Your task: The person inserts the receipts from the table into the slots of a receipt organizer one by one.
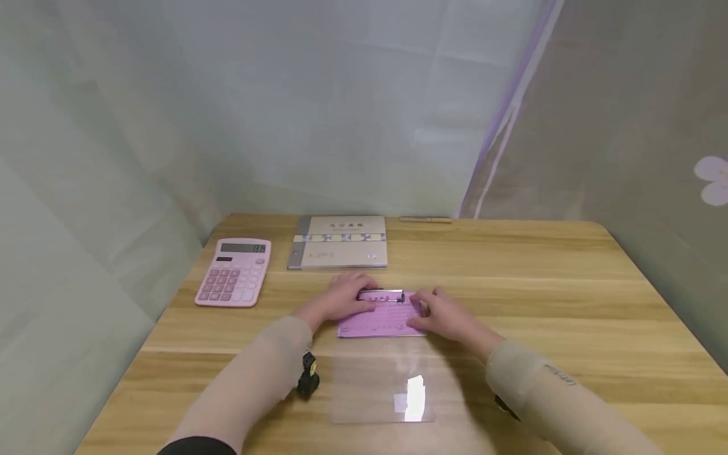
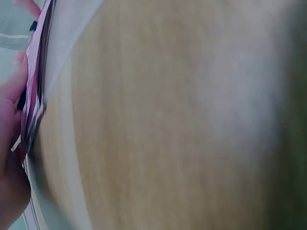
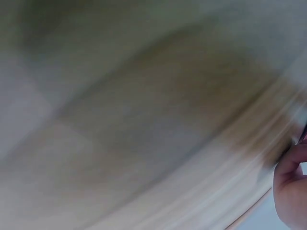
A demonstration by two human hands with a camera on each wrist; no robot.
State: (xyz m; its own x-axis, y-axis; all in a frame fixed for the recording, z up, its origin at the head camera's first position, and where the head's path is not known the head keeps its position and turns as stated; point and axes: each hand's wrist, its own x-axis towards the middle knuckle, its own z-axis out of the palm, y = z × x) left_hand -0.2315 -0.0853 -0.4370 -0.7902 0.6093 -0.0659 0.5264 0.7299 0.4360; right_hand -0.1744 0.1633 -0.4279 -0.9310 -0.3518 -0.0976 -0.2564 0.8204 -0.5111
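Observation:
A pad of pink printed slips (image 1: pixel 378 322) lies on the upper part of a clear clipboard (image 1: pixel 370 392). Along the slips' far edge runs a metal clip (image 1: pixel 381 294). My left hand (image 1: pixel 345 296) grips the left side, its thumb lying over the pink paper beside the clip. In the left wrist view, the edge of the pink stack (image 2: pixel 36 76) shows several layers against that hand. At the right edge, my right hand (image 1: pixel 443 313) pinches the stack between thumb and fingers. Only part of this hand (image 3: pixel 292 191) appears in the blurred right wrist view.
A pink calculator (image 1: pixel 234 272) lies to the left on the wooden table (image 1: pixel 569 303). Behind the clipboard is a grey-and-beige account book (image 1: pixel 347 243), with a tan pen (image 1: pixel 425 220) near the table's far edge. Pale cloth (image 1: pixel 341 114) hangs behind.

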